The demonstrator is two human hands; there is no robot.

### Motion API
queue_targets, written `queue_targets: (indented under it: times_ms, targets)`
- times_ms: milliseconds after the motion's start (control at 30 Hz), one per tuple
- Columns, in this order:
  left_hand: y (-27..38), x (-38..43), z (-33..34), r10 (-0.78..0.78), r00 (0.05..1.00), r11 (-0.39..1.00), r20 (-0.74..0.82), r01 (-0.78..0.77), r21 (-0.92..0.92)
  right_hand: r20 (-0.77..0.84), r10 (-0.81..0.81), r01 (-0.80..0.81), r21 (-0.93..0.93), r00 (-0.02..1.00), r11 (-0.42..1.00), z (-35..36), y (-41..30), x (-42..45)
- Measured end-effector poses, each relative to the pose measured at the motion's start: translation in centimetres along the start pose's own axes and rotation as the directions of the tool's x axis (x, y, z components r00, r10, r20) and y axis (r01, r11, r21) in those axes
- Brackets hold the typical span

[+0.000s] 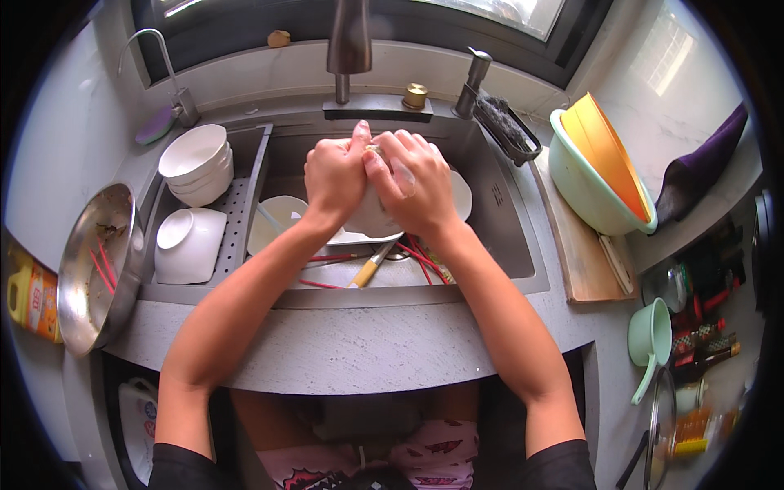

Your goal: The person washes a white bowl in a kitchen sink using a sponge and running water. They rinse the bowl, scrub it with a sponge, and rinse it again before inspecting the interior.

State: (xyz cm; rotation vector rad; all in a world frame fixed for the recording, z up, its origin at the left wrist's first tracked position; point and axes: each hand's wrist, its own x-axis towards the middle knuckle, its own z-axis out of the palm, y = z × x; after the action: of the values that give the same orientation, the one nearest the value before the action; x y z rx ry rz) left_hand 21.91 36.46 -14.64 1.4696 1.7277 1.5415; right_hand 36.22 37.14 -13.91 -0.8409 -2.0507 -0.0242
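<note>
Over the sink basin, my left hand (337, 177) is closed in a fist with its thumb up, touching my right hand (416, 177). Both hands squeeze a pale, wet thing (371, 149) between them, mostly hidden; it may be a cloth or sponge. Just beneath them is a white bowl (372, 215), partly covered by the hands; whether a hand also holds it I cannot tell. White dishes lie in the basin, one at the left (278, 214) and one at the right (460, 196). Red chopsticks (422, 260) and a yellow-handled utensil (366, 271) lie near the basin's front.
Stacked white bowls (196, 159) stand on the perforated drainer (240, 214). A metal pan (101, 269) leans at the left. The faucet (349, 43) hangs above the basin's back. At the right are a cutting board (582, 263), a green basin (588, 177) and a green ladle (649, 334).
</note>
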Motion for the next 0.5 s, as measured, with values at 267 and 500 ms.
queue_targets:
  times_ms: [267, 500]
  targets:
    - [0.0, 1.5, -0.1, -0.185, 0.983, 0.850, 0.007, 0.163, -0.502, 0.176, 0.710, -0.542, 0.773, 0.682, 0.330, 2.2, 5.3, -1.5]
    - [-1.1, 0.4, 0.7, 0.021, 1.000, 0.996, -0.020, -0.023, -0.086, -0.002, 0.003, -0.002, 0.073, 1.000, 0.997, 0.0, 0.9, -0.2]
